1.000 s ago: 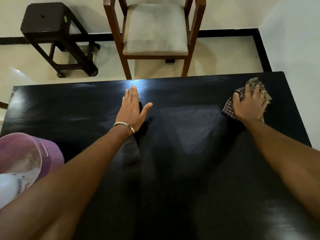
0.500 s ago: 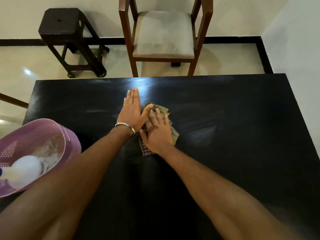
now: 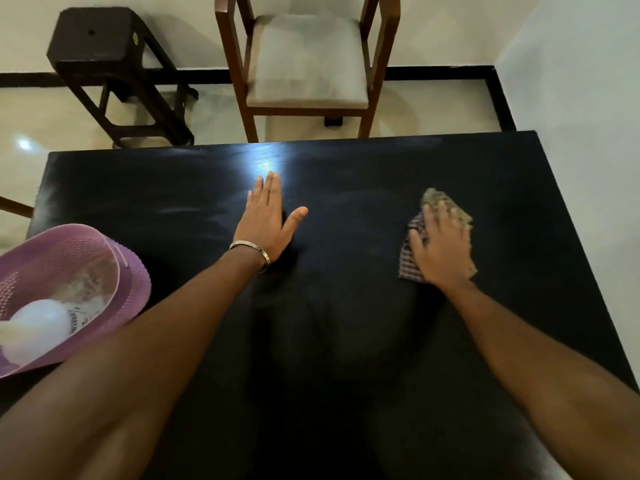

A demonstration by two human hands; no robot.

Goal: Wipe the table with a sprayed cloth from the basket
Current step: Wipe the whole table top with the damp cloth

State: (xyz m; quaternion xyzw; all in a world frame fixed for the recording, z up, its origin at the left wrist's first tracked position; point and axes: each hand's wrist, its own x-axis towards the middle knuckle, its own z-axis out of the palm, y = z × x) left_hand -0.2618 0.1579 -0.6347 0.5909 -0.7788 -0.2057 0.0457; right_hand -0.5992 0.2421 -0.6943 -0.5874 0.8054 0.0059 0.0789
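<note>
A glossy black table fills the view. My right hand presses flat on a checked cloth at the table's right side, fingers spread over it; the hand looks blurred. My left hand, with a bracelet at the wrist, rests flat on the table near the middle, fingers straight and thumb out. A pink perforated basket sits at the left edge with a white spray bottle lying inside.
A wooden chair with a grey seat stands beyond the table's far edge, and a dark stool is to its left. A white wall runs close along the table's right side.
My right hand slid the cloth from the right side to the middle beside my left hand, then back to the right. My left hand stayed in place.
</note>
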